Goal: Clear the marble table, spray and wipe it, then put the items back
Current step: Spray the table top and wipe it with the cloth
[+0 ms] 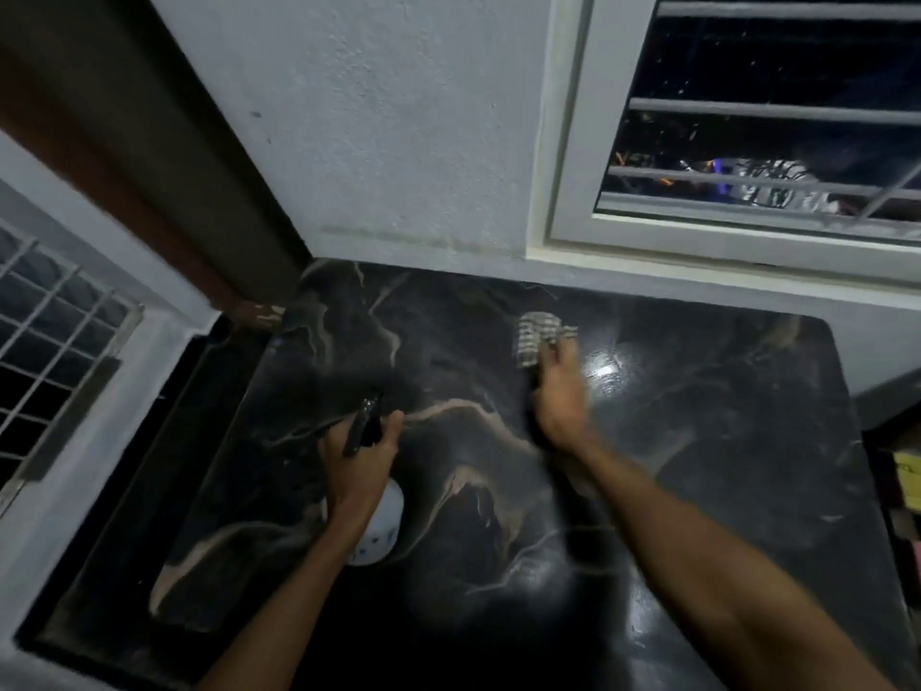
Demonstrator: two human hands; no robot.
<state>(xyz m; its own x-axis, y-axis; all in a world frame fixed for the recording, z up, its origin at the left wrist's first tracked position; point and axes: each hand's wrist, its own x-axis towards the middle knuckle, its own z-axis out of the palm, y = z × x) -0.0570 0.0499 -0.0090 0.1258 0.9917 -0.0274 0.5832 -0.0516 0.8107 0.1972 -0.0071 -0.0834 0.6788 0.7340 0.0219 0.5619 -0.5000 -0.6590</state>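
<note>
Spray bottle (380, 522) in left hand (361, 456), striped cloth (534, 336) (blurred) under right hand (560, 399).

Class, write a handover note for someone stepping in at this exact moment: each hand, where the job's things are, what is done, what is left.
Left hand grips the spray bottle by its trigger head, above the table's left part.
Right hand, blurred, presses the striped cloth flat on the marble table near the back wall.
Done: table cleared, it seems; wiping under way.
Left: finish wiping, set bottle and cloth aside, put the items back; they are out of view.
</note>
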